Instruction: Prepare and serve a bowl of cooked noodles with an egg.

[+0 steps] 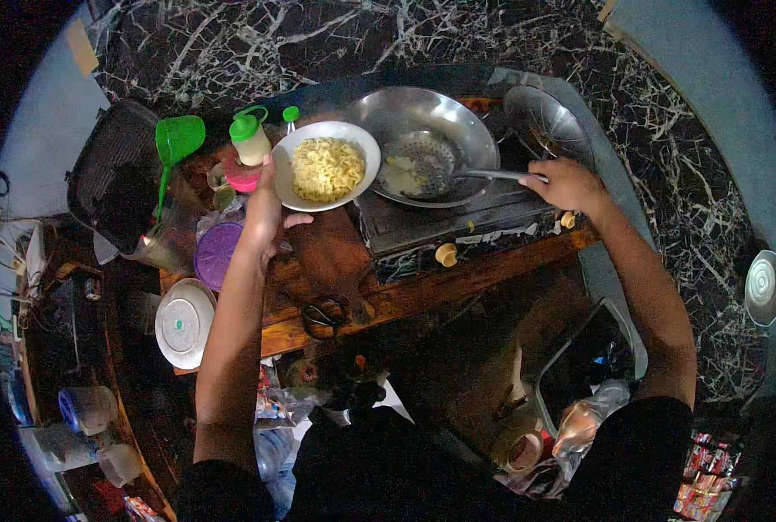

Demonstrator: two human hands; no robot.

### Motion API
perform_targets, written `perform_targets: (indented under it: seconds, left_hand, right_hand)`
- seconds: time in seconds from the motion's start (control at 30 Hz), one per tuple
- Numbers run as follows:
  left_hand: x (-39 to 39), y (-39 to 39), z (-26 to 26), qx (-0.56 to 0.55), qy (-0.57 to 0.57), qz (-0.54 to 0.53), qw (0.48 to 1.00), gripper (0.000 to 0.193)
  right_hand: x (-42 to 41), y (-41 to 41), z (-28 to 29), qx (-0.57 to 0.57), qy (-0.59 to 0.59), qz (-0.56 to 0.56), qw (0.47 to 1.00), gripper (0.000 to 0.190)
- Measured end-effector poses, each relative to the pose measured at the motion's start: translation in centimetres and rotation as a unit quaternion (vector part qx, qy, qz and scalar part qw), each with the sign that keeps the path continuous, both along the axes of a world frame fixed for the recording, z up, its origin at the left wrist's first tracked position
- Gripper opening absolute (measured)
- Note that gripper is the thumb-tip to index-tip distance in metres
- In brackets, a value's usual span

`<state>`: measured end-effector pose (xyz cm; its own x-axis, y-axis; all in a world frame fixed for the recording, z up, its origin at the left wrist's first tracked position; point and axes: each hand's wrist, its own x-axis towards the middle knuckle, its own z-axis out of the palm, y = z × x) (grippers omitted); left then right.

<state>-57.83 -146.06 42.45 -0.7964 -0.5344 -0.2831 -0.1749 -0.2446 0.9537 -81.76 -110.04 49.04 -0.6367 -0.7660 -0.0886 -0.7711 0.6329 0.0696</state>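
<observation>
My left hand [267, 212] grips the left rim of a white bowl [284, 196], which is tipped a little towards the camera. Cooked yellow noodles [328, 169] lie in it. Just right of the bowl, a large metal wok [472, 127] sits on a stove [407, 225] and holds some cloudy liquid with pale yellow bits. My right hand [567, 186] is closed around the handle of a metal skimmer [427, 153]. The perforated head of the skimmer rests low inside the wok, with a few pale bits around it.
A metal lid [548, 121] leans behind my right hand. Left of the bowl are a green-capped bottle [252, 143], a green plastic dipper [179, 137], a purple lid [218, 256] and a dark basin [117, 176]. Scissors [324, 316] lie near the wooden table's [414, 287] front edge.
</observation>
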Motion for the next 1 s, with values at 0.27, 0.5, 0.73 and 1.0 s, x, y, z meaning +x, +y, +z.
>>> perform_targets:
  seconds: [0.27, 0.5, 0.73, 1.0]
  left_hand:
    - [0.3, -0.1, -0.2, -0.012, 0.007, 0.001, 1.000, 0.069]
    - [0.3, -1.2, -0.8, -0.024, 0.013, 0.009, 1.000, 0.070]
    - [0.6, -0.7, -0.4, -0.043, 0.026, 0.020, 0.999, 0.071]
    - [0.6, -1.0, -0.8, -0.032, 0.017, 0.016, 0.999, 0.071]
  right_hand:
    - [3.0, -1.5, -1.9, -0.045, 0.006, -0.065, 0.997, 0.040]
    - [3.9, -2.0, -3.2, -0.046, -0.039, -0.087, 0.994, 0.043]
    - [4.4, -2.0, -4.3, -0.085, 0.010, -0.065, 0.994, 0.038]
    - [6.5, -1.3, -2.3, -0.062, 0.065, -0.062, 0.994, 0.040]
